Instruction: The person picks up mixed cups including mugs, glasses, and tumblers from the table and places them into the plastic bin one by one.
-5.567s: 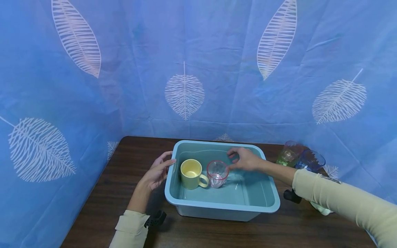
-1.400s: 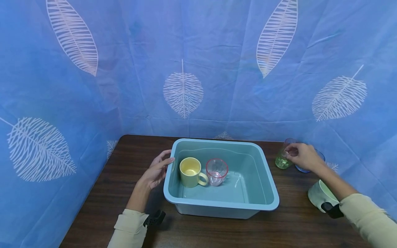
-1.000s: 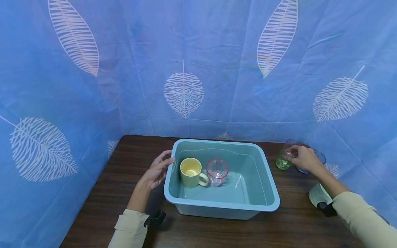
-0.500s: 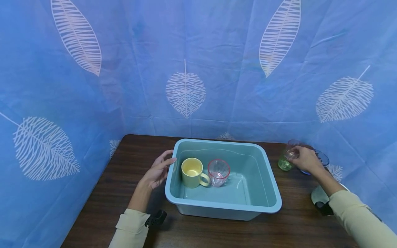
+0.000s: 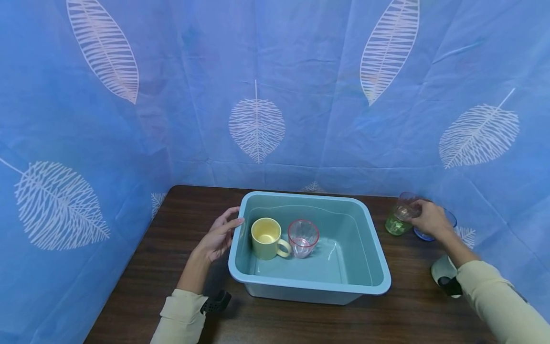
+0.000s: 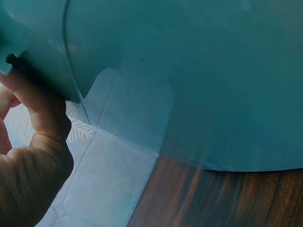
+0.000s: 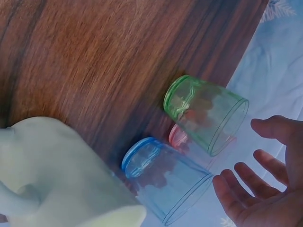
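My left hand (image 5: 216, 237) holds the near-left rim of the pale blue plastic tub (image 5: 309, 283), thumb at the rim; in the left wrist view part of the hand (image 6: 40, 142) shows beside the tub wall (image 6: 213, 94). At the table's right, my right hand (image 5: 429, 220) is beside a green glass (image 5: 396, 225). The right wrist view shows that hand (image 7: 270, 175) with fingers spread, apart from the green glass (image 7: 203, 113). A blue glass (image 7: 165, 177) and a pinkish glass (image 7: 180, 137) stand close by, the latter partly hidden.
Inside the tub are a yellow mug (image 5: 265, 243) and a clear glass with a red rim (image 5: 302, 239). A pale green mug (image 5: 442, 272) stands under my right forearm. Dark wooden table (image 5: 172, 267); a blue leaf-patterned cloth (image 5: 309, 119) hangs behind it.
My right hand has left the red-rimmed glass in the tub and moved right to the glasses on the table. Lately it has shifted only slightly. The left hand stays at the tub.
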A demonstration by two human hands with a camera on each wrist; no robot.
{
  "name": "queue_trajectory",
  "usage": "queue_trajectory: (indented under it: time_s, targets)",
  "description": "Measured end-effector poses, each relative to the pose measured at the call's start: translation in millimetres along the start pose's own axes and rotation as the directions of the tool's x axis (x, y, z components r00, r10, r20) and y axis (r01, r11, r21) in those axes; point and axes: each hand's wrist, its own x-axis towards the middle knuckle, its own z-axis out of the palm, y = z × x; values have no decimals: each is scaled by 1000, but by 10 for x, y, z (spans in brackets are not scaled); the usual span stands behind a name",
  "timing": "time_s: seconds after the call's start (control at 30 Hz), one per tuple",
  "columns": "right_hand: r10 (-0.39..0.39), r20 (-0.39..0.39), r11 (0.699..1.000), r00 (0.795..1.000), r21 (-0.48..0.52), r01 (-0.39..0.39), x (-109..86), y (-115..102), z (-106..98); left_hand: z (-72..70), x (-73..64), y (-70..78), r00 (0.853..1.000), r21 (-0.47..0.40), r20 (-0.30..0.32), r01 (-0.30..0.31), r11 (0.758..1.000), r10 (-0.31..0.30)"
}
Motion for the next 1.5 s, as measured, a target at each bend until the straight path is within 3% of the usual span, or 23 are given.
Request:
queue_trajectory:
  time_s: [0.3,0.93,1.5]
  targets:
    - [11,14,1000,1000,-4,-11,0,84,-50,-16,10,7,1000,-14,-1,4,1000,-4]
    - [85,65,996,994,-24,-84,36,39,117,-27,24,-22,1000,-4,10,-9,1000,9]
    - [126,39,992,991,-23,-125,62,47,277,-41,35,-48,1000,-10,16,-2,1000,3]
